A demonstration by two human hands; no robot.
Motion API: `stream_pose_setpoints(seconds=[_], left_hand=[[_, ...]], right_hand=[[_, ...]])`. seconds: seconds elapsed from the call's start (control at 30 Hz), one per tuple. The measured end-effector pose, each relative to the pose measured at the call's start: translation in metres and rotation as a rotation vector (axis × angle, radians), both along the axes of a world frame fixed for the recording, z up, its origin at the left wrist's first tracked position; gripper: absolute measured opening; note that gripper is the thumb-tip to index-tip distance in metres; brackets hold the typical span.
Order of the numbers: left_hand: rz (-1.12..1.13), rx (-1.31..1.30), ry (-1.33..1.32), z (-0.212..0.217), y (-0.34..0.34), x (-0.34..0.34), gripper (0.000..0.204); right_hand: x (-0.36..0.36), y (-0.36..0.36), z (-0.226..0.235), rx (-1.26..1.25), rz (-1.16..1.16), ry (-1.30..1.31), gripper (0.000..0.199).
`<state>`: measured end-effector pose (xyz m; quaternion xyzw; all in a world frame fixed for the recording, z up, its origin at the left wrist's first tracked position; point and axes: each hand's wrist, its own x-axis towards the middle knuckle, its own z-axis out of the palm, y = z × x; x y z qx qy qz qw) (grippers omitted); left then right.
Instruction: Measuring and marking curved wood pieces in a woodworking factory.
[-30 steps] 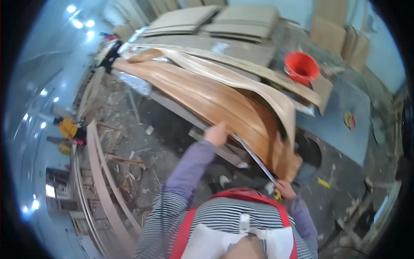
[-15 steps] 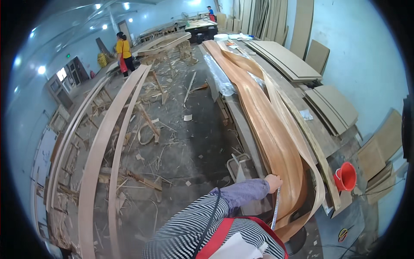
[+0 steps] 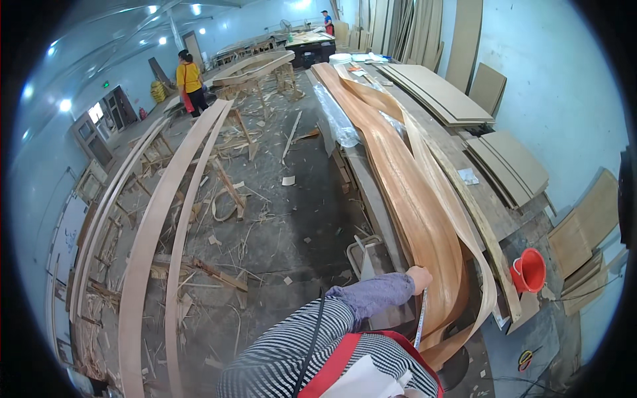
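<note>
My left hand (image 3: 418, 280) is closed at the left edge of a long reddish-brown wood veneer sheet (image 3: 428, 229). It pinches the end of a white measuring tape (image 3: 421, 320), which runs down from the fingers toward my body. The veneer lies lengthwise on a long workbench and its near end curls downward. Beside it, on the right, a paler veneer strip (image 3: 488, 278) twists along the sheet and loops round near me. My right hand is out of sight.
A red bucket (image 3: 529, 270) and yellow-handled scissors (image 3: 525, 359) are at the right. Stacked boards (image 3: 509, 166) lie along the wall side. Left, long wooden strips (image 3: 156, 225) rest on trestles over a scrap-littered floor. A person in yellow (image 3: 189, 77) stands beyond; another (image 3: 328, 23) is far back.
My left hand stays at the veneer's edge with the tape. The view has shifted very slightly, and the person in yellow has turned a little.
</note>
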<state>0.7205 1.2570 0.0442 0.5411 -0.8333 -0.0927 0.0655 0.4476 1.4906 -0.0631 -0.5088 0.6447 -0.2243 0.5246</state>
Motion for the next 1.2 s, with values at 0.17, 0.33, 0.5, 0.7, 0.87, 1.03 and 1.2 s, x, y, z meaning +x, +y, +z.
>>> stream_pose_setpoints(seconds=[0.17,0.33,0.5,0.7,0.87,1.03,1.2], left_hand=[[-0.046,0.009,-0.006,-0.002,0.000,-0.003,0.017],[-0.052,0.019,0.014,0.000,-0.001,-0.005,0.018],[-0.085,0.034,-0.047,0.007,-0.001,-0.005,0.015],[-0.091,0.035,-0.091,0.014,-0.001,-0.008,0.015],[-0.045,0.076,-0.098,0.014,0.000,-0.011,0.018],[-0.041,0.064,-0.109,0.014,0.000,-0.011,0.015],[-0.108,0.116,-0.125,0.019,0.003,-0.008,0.034]], right_hand=[[0.000,0.009,0.012,-0.025,0.012,0.032,0.029],[0.002,0.018,0.014,-0.032,0.000,0.011,0.029],[0.005,0.019,0.014,0.018,-0.052,-0.059,0.029],[0.000,0.011,0.012,0.006,-0.040,-0.014,0.029],[-0.001,0.004,0.008,-0.014,-0.023,0.012,0.028],[-0.005,0.001,0.003,-0.033,-0.019,0.032,0.028],[-0.007,0.003,0.005,-0.093,-0.018,0.053,0.028]])
